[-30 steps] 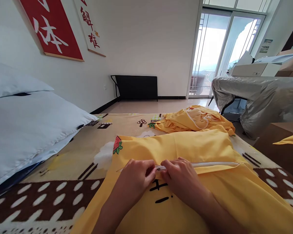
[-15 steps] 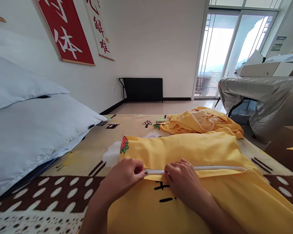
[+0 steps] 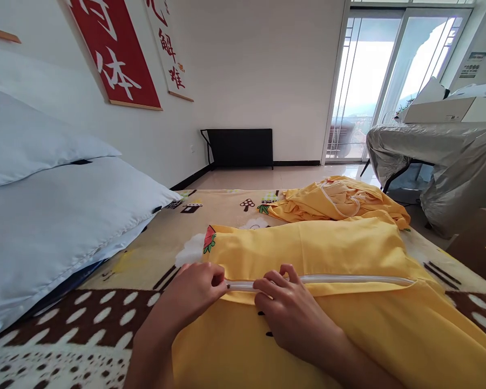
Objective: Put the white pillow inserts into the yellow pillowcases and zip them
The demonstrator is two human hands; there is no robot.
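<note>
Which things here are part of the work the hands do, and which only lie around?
In the work: left hand, right hand, white zipper, yellow pillowcase.

Lying around: crumpled yellow cloth, white pillows, patterned blanket, covered table.

White character "体" on the red wall banner (image 3: 115,56); red characters "解" on the white scroll (image 3: 167,48).

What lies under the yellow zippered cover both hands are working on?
Under the yellow zippered cover lies a cartoon-print bedsheet, visible around its edges. The left hand and right hand rest on the cover; its inside is hidden.
</note>
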